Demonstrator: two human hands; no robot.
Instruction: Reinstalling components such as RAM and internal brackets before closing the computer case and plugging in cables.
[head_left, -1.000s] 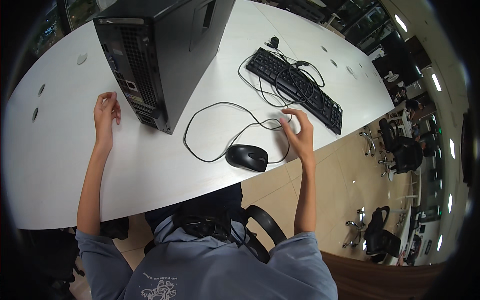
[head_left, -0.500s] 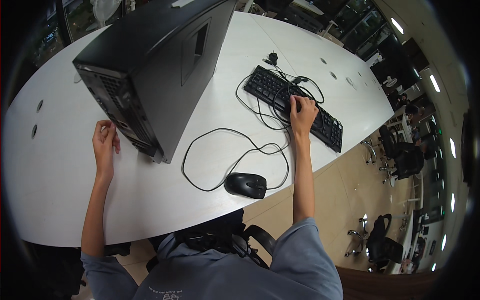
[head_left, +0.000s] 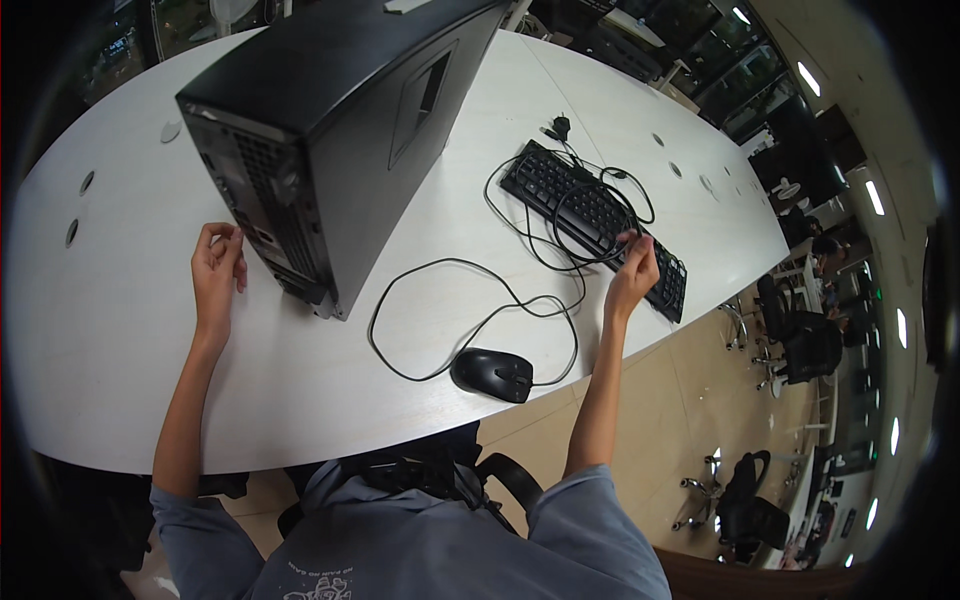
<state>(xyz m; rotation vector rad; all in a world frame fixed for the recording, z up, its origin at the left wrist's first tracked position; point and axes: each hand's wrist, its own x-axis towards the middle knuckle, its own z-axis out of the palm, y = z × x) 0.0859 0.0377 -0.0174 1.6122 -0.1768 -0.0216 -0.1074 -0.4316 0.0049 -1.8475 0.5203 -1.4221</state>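
Black, box-shaped computer tower (head_left: 385,190): upright on the white-topped bench (head_left: 130,350), its vented rear panel turned toward the person; no cable is seen joined to the visible part of that panel.
Black, rounded mouse (head_left: 492,374): near the front edge of the bench, apart from the tower; its thin cord lies in open loops and runs toward the keyboard.
Long black keyboard (head_left: 575,205): lies aslant on the right part of the bench, keys upward.
Tangled black cables (head_left: 556,228): strewn over the keyboard and beside it; judged not yet sorted, whereas the mouse cord is already spread out.
Black plug (head_left: 561,126): loose on the bench, just beyond the keyboard's far end.
Left hand (head_left: 214,272): fingers loosely curled, palm partly open, nothing visible within; beside the tower's rear, contact uncertain.
Right hand (head_left: 630,275): thumb and fingertips drawn close together over the keyboard, at the cable loops; whether they grip a strand cannot be told.
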